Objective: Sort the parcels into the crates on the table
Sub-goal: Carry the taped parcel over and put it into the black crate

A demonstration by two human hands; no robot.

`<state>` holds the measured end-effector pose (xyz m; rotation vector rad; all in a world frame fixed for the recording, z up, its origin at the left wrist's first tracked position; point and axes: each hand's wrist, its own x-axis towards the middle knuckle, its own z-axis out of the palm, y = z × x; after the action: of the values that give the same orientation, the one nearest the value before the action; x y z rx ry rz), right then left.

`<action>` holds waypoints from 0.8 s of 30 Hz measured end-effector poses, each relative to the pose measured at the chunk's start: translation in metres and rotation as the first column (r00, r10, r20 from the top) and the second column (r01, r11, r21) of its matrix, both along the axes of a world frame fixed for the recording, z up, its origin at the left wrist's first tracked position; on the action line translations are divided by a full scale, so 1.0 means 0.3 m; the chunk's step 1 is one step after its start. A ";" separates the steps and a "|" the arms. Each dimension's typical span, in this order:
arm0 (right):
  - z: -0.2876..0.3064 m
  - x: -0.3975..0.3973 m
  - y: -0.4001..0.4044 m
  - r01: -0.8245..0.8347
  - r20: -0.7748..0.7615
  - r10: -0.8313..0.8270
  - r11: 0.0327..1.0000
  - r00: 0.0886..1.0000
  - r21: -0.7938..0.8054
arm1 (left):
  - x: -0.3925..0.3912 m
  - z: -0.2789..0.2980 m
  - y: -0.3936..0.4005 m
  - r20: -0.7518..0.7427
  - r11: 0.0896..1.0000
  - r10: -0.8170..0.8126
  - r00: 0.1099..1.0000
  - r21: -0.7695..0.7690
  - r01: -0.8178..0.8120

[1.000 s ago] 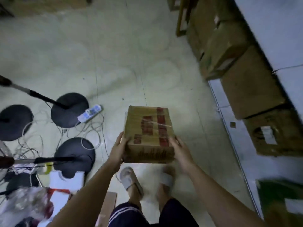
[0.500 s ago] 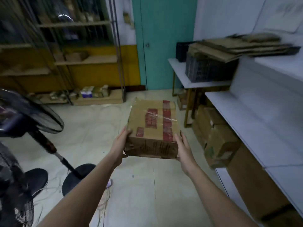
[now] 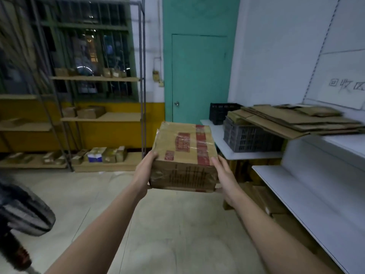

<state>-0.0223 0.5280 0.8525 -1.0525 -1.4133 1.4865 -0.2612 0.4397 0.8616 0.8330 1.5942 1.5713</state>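
I hold a brown cardboard parcel [image 3: 183,157] with red tape and red labels in front of me at chest height. My left hand [image 3: 145,171] grips its left side and my right hand [image 3: 224,177] grips its right side. Beyond it, on a white table [image 3: 219,143] at the right, stands a grey plastic crate [image 3: 250,137], partly covered by flattened cardboard. A black crate [image 3: 221,112] sits farther back on the same table.
Flattened cardboard sheets [image 3: 296,118] lie on a white shelf unit [image 3: 316,198] at the right, with boxes beneath it. A teal door [image 3: 197,76] is straight ahead. Metal shelving [image 3: 94,115] with small boxes lines the left wall. A fan [image 3: 21,216] stands at the lower left.
My view has swung up from the floor to the room, and the table with crates has come closer. Both hands have kept hold of the parcel throughout.
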 end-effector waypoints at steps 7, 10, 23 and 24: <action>0.022 -0.234 0.239 0.051 0.001 -0.051 0.999 0.999 -0.015 | -0.233 0.020 0.269 -0.014 0.999 -0.013 1.000 0.036 0.014; 0.032 -0.324 0.352 0.044 0.038 -0.044 0.999 0.998 0.004 | -0.314 -0.003 0.382 0.003 1.000 0.004 1.000 0.011 -0.004; -0.051 -0.612 1.082 0.037 0.082 -0.039 0.999 0.996 0.016 | -0.572 -0.071 1.091 -0.091 0.999 -0.052 0.994 -0.014 0.051; -0.053 -0.639 1.143 0.034 0.059 -0.034 0.999 0.998 -0.004 | -0.593 -0.067 1.149 -0.089 0.999 -0.046 0.995 -0.026 0.043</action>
<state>-0.2140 0.8710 0.8368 -1.1258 -1.4263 1.4458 -0.4392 0.7844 0.8416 0.9308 1.6432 1.4992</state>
